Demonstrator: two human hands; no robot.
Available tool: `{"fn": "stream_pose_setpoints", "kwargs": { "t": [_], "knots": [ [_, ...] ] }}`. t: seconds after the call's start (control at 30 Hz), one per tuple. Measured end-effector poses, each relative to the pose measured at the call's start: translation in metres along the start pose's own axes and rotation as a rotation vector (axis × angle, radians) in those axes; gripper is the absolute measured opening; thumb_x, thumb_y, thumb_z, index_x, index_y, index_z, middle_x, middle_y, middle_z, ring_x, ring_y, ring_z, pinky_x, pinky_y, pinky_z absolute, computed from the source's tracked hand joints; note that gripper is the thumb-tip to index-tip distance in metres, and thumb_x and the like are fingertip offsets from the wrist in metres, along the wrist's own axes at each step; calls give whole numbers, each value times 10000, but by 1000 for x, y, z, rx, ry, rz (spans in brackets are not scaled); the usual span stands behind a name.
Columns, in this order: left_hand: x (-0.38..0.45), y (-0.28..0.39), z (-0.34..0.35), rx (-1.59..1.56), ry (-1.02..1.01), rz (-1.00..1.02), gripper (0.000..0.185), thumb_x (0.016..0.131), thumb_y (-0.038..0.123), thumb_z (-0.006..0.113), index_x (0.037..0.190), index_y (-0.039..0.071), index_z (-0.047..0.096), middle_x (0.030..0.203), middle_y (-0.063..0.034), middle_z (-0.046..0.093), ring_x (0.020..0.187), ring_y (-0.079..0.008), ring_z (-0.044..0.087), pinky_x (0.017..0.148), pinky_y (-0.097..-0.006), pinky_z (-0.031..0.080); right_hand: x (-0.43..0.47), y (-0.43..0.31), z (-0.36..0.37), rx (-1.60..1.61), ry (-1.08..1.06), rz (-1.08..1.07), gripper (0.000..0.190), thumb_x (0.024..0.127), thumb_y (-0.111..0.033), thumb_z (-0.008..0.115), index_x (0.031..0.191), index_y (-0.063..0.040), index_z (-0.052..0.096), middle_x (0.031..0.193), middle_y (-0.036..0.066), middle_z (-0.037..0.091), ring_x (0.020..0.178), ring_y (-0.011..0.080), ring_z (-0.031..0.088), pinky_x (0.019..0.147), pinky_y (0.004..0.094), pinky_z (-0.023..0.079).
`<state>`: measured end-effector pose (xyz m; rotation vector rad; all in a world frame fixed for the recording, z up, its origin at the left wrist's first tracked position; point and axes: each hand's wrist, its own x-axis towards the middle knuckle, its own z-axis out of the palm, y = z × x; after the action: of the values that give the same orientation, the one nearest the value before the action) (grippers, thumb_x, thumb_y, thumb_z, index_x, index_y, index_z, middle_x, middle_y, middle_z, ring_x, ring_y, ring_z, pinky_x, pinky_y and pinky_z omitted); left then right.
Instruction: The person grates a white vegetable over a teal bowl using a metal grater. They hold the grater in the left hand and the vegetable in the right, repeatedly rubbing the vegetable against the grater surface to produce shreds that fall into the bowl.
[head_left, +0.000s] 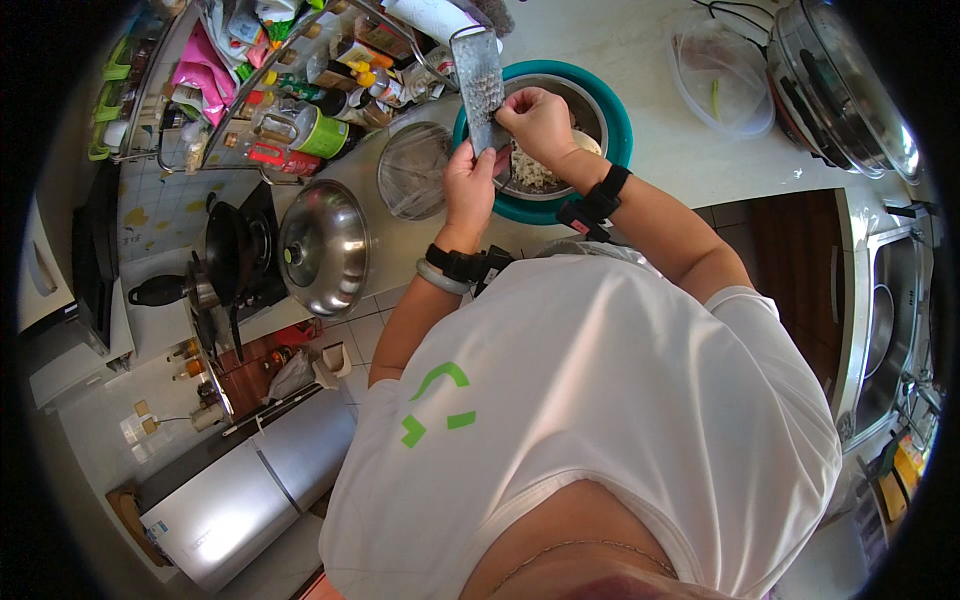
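My left hand grips the lower end of a flat metal grater, thumb on its face. The grater leans over the left rim of a steel bowl, and bits cling to its rough surface. Against the grater's right edge, my right hand has thumb and forefinger pinched together; whether anything is between them is hidden. Pale grated shreds lie in the bowl beside a smooth whitish piece, partly covered by my right wrist. The steel bowl sits inside a teal basin on the counter.
To the left stand a plastic-covered bowl, a domed steel lid and a wok by the stove. A rack holds bottles. A clear plastic container and a steel pot stand right; a sink lies beyond.
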<state>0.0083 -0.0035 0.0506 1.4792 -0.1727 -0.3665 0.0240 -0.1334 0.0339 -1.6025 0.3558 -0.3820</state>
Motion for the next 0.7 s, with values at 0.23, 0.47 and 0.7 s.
{"fn": "stream_pose_setpoints", "kwargs": {
  "t": [0.23,0.47,0.7],
  "knots": [
    [4,5,-1,-115,33,-12,222,878,10,393,1079,-34,475,1041,-112,542,913,-218,579,813,-324,484,-1,8,-10,-190,-58,-5,190,650,-188,658,689,-6,619,652,134,618,593,199,605,591,305,480],
    [5,3,-4,-62,-1,-23,217,889,41,405,1084,-21,478,1069,-112,536,957,-242,562,848,-344,463,-2,5,-5,8,-31,-76,171,674,-166,645,739,-8,635,679,149,622,615,229,617,597,307,488],
    [5,-2,-5,-20,-14,3,220,888,37,405,1087,-20,479,1045,-95,542,936,-223,568,828,-337,469,-2,-11,-5,-164,-50,-86,173,667,-151,642,732,9,627,678,160,618,617,241,620,592,318,490]
  ]
}}
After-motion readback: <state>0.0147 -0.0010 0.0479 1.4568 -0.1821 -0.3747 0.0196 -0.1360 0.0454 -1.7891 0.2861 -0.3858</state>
